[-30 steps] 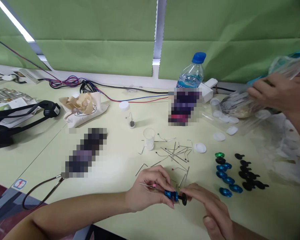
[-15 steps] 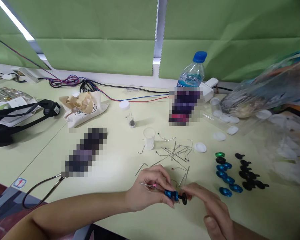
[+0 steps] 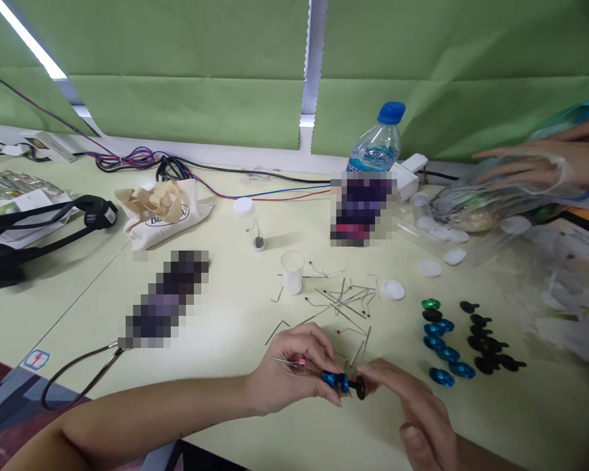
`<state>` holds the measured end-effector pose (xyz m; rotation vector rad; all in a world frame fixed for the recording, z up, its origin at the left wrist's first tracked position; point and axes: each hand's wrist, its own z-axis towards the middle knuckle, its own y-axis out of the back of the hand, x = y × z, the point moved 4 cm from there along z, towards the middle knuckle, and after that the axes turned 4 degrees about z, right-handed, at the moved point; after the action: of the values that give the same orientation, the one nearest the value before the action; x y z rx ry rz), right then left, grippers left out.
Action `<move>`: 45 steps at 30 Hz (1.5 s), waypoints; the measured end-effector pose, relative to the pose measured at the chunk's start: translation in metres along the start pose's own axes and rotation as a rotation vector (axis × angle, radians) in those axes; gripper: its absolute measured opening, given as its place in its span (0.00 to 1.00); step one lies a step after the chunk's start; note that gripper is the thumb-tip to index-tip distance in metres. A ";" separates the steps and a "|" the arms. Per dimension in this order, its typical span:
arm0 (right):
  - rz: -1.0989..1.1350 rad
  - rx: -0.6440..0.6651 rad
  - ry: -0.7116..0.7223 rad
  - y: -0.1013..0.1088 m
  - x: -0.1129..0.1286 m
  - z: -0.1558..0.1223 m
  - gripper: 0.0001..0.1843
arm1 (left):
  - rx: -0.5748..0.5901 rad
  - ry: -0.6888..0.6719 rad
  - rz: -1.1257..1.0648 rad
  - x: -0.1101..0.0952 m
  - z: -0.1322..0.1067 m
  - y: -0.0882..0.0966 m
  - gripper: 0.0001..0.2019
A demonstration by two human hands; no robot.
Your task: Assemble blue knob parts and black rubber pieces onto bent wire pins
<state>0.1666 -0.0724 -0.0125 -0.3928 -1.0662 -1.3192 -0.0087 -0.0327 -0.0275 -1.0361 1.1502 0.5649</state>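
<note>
My left hand (image 3: 287, 376) is closed around a small blue metal spool (image 3: 334, 380) threaded on a thin wire with a pink bead (image 3: 302, 362). My right hand (image 3: 412, 409) pinches a black disc (image 3: 360, 387) at the spool's right end. Both hands hover just above the pale table near its front edge. Bent wire pins (image 3: 346, 302) lie scattered right behind my hands. To the right lie blue discs (image 3: 442, 350), one green disc (image 3: 430, 304) and black flat pieces (image 3: 488, 343).
A small clear cup (image 3: 292, 270), white caps (image 3: 392, 290), a water bottle (image 3: 379, 144), a cloth bag (image 3: 160, 209), a black strap (image 3: 39, 226) and cables (image 3: 177, 171) sit further back. Another person's hand (image 3: 535, 163) rests on a plastic bag (image 3: 476, 206) at the far right.
My hands have barely moved on the spool. The other person's hand left the plastic bag half a second ago and is now back on it.
</note>
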 end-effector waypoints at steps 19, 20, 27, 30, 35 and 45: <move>-0.033 0.025 -0.044 0.001 -0.002 -0.003 0.26 | -0.004 -0.039 -0.021 -0.001 0.000 0.001 0.16; -0.029 0.017 -0.041 0.001 -0.002 -0.003 0.26 | -0.006 -0.040 -0.025 -0.001 0.000 0.001 0.16; 0.011 -0.009 -0.079 -0.001 -0.006 -0.008 0.27 | 0.002 -0.026 -0.044 0.001 -0.001 0.001 0.15; -0.010 0.042 -0.089 -0.003 -0.007 -0.010 0.27 | -0.004 -0.033 -0.043 0.001 -0.001 0.002 0.15; -0.029 0.021 -0.109 -0.001 -0.006 -0.012 0.28 | 0.012 -0.026 -0.070 0.002 -0.001 0.002 0.17; -0.046 0.041 -0.083 -0.002 -0.006 -0.009 0.27 | 0.010 -0.047 -0.070 0.000 0.000 0.001 0.18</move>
<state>0.1685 -0.0763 -0.0221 -0.3976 -1.1763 -1.3290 -0.0099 -0.0322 -0.0283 -1.0446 1.0705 0.5253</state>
